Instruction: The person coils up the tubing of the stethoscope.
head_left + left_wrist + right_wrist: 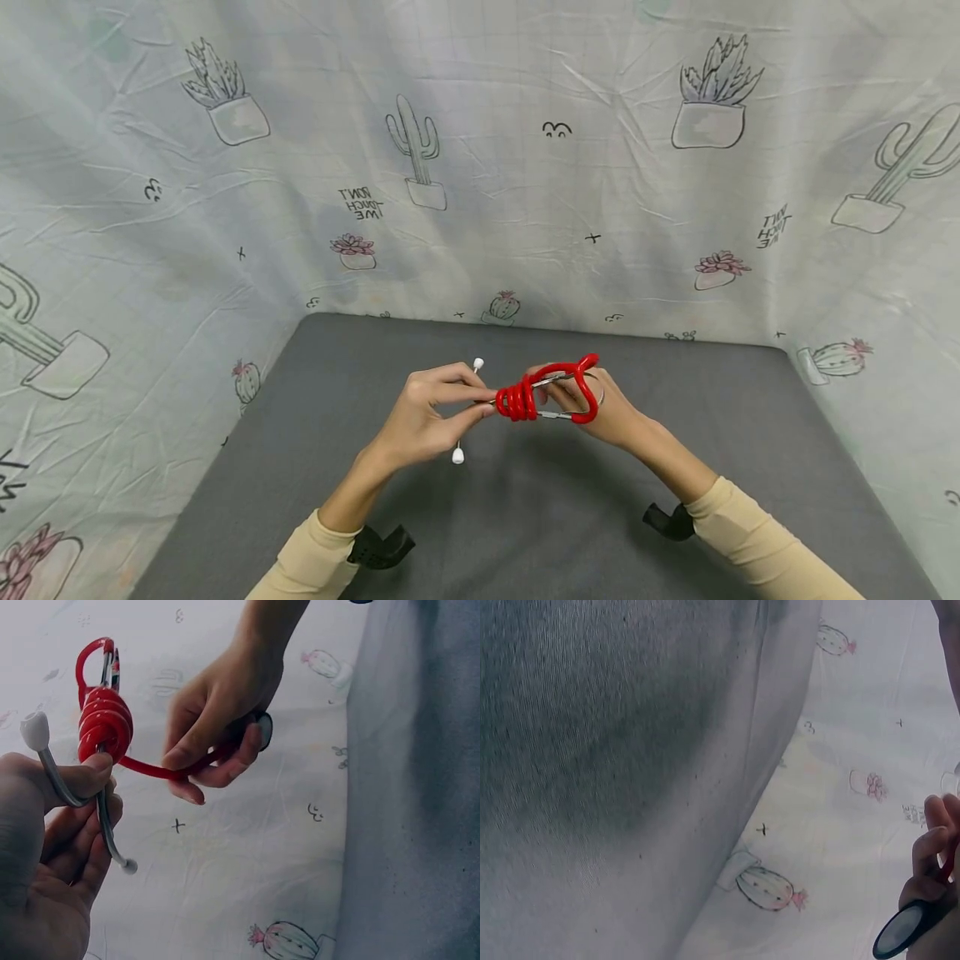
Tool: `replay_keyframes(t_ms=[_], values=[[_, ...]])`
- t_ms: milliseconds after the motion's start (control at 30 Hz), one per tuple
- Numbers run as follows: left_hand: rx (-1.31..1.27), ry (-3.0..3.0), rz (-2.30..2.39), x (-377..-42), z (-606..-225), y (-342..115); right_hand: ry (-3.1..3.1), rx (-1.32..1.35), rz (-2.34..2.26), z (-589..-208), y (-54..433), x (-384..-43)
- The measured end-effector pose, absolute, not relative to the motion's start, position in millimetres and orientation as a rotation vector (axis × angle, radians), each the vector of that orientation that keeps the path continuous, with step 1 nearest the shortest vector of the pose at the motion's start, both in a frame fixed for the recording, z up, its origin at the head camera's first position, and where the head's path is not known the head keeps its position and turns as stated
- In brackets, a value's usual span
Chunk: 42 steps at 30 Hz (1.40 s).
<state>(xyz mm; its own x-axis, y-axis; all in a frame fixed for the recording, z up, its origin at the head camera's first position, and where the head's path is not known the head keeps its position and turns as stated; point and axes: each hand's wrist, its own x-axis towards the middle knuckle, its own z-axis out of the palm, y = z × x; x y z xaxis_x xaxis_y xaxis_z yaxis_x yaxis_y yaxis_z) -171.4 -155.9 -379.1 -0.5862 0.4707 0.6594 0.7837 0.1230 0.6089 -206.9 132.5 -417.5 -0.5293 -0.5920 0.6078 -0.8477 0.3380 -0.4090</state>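
Note:
A stethoscope with red tubing (517, 402) is up above the grey table, its tubing wound in several turns around the metal ear tubes. My left hand (427, 414) pinches the ear tubes between thumb and fingers just beside the coil. White ear tips (458, 456) stick out on either side of that hand. At the far side of the coil, my right hand (611, 408) grips the free length of tubing, seen stretched from the coil in the left wrist view. The dark-rimmed chest piece (262, 730) pokes out of the right hand; the right wrist view shows its disc (900, 931) too.
A grey cloth-covered table (517, 542) spreads beneath both hands. White fabric printed with cacti (495, 183) hangs behind it and along both sides. Black wrist mounts (382, 547) sit at the sleeve cuffs.

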Motion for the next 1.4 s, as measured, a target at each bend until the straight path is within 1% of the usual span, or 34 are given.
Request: replay_keyframes(t_ms=[133, 400, 800, 1400], values=[[-1.179, -2.088, -1.453, -170, -381, -157, -2.29, 1.223, 1.04, -420, 127, -198], [-1.033, -2.066, -1.511, -167, -386, -156, -2.325, 1.159, 1.258, -426, 111, -184], [-0.803, -2.092, -1.523, -171, -388, -148, -2.283, 1.124, 1.346, -430, 96, -180], [-0.711, -2.138, -1.547, -192, -391, -146, -2.326, 1.038, 1.433, -423, 88, -173]])
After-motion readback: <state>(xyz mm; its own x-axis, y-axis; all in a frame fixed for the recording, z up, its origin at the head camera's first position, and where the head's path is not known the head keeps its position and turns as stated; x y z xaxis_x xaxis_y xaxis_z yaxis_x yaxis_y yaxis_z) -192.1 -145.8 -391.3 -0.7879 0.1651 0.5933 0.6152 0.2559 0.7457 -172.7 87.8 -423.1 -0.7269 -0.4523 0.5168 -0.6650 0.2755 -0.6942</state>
